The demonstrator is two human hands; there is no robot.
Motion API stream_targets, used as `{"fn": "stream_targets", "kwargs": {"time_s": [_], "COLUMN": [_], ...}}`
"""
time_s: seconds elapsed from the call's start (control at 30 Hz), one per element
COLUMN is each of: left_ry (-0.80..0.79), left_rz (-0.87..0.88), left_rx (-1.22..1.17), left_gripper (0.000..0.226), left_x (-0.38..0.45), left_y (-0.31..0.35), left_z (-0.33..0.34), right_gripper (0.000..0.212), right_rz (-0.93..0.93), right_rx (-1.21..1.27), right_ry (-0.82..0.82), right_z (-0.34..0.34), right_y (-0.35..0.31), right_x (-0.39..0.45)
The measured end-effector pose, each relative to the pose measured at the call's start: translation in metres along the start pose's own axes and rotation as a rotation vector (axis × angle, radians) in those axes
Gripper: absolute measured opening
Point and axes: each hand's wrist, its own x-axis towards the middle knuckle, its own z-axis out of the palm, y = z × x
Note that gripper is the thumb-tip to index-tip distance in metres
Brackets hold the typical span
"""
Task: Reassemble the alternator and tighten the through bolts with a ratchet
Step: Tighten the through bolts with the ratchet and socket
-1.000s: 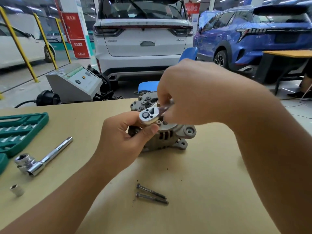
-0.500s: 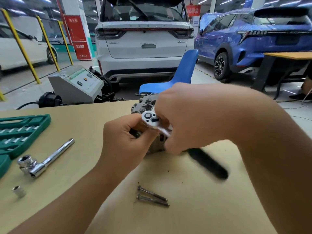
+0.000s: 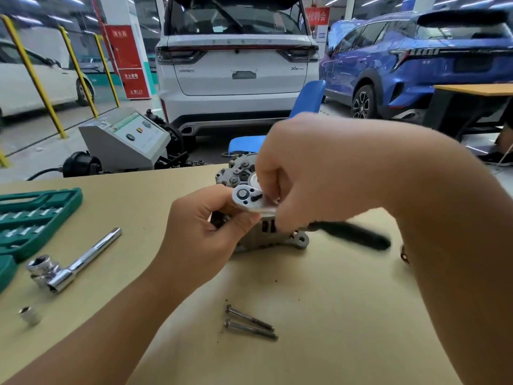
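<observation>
Alternator (image 3: pixel 266 237) steadied by left hand (image 3: pixel 205 232). Right hand (image 3: pixel 311 173) grips the ratchet (image 3: pixel 249 200), handle swung rightward since earlier: tightening underway; two through bolts (image 3: pixel 251 323) remain loose.

a tan bench (image 3: pixel 347 315) stands on the pale grey floor (image 3: pixel 36 151) of a workshop lit by ceiling strip lights (image 3: pixel 334 0). beyond it a white suv (image 3: pixel 236 70) is parked tail-on, with a blue suv (image 3: pixel 416 65) to its right and a white car (image 3: pixel 30 81) at far left behind yellow posts (image 3: pixel 33 76). a blue plastic chair (image 3: pixel 302 107) sits just behind the bench, a grey machine console (image 3: pixel 125 140) on the floor to its left. a red sign (image 3: pixel 125 59) covers a pillar; a second, wood-topped table (image 3: pixel 472 90) stands at right.
</observation>
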Motion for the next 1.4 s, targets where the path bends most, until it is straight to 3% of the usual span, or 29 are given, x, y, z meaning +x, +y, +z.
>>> {"fn": "stream_targets", "kwargs": {"time_s": [0.13, 0.33, 0.4, 0.47, 0.53, 0.73, 0.8, 0.87, 0.93, 0.97, 1.1, 1.2, 1.33, 1.4], "left_ry": [0.022, 0.081, 0.035, -0.001, 0.023, 0.084, 0.048, 0.037, 0.064, 0.083, 0.116, 0.087, 0.079, 0.082], "left_rz": [-0.009, 0.007, -0.006, -0.007, 0.001, -0.004, -0.030, -0.045, -0.079, -0.092, -0.076, -0.044, -0.057, -0.041], "left_rx": [0.017, 0.019, 0.010, 0.031, 0.051, 0.025, 0.028, 0.049, 0.046, 0.033, -0.002, 0.000, -0.018, 0.001], "left_gripper": [0.017, 0.005, 0.007, 0.011, 0.014, 0.009, 0.007, 0.009, 0.007, 0.009, 0.021, 0.014, 0.019, 0.023], "left_x": [0.000, 0.002, 0.003, 0.003, 0.002, 0.000, 0.000, 0.000, 0.001, 0.000, -0.001, 0.001, 0.000, -0.001], "left_y": [0.004, 0.012, 0.010, 0.007, 0.006, 0.009, 0.009, 0.009, 0.010, 0.010, 0.012, 0.014, 0.011, 0.012], "left_z": [0.001, 0.005, 0.002, -0.002, -0.002, 0.002, -0.001, -0.003, -0.001, 0.001, 0.005, 0.004, 0.005, 0.005], "right_gripper": [0.006, 0.021, 0.005, 0.018, 0.010, 0.015, 0.004, 0.017, 0.011, 0.004, 0.025, 0.018, 0.027, 0.026], "right_rz": [-0.028, -0.078, -0.042, -0.009, -0.016, -0.102, -0.062, -0.006, 0.014, 0.000, -0.093, -0.053, 0.146, 0.194], "right_rx": [0.041, 0.007, 0.073, 0.070, 0.063, 0.051, 0.109, 0.107, 0.066, 0.062, 0.008, 0.044, 0.191, 0.341], "right_ry": [0.097, -0.102, -0.067, 0.024, 0.105, -0.128, -0.090, 0.035, 0.154, 0.147, -0.043, -0.085, 0.168, 0.202], "right_z": [0.007, 0.010, 0.005, 0.006, 0.007, 0.011, 0.009, 0.009, 0.010, 0.010, 0.017, 0.017, 0.023, 0.030], "right_y": [0.007, -0.002, 0.004, 0.010, 0.009, -0.003, 0.001, 0.005, 0.004, 0.003, -0.003, -0.006, -0.013, -0.023], "right_x": [-0.003, 0.001, -0.003, -0.005, -0.001, 0.004, 0.001, 0.000, 0.001, 0.000, 0.000, -0.005, -0.042, -0.063]}}
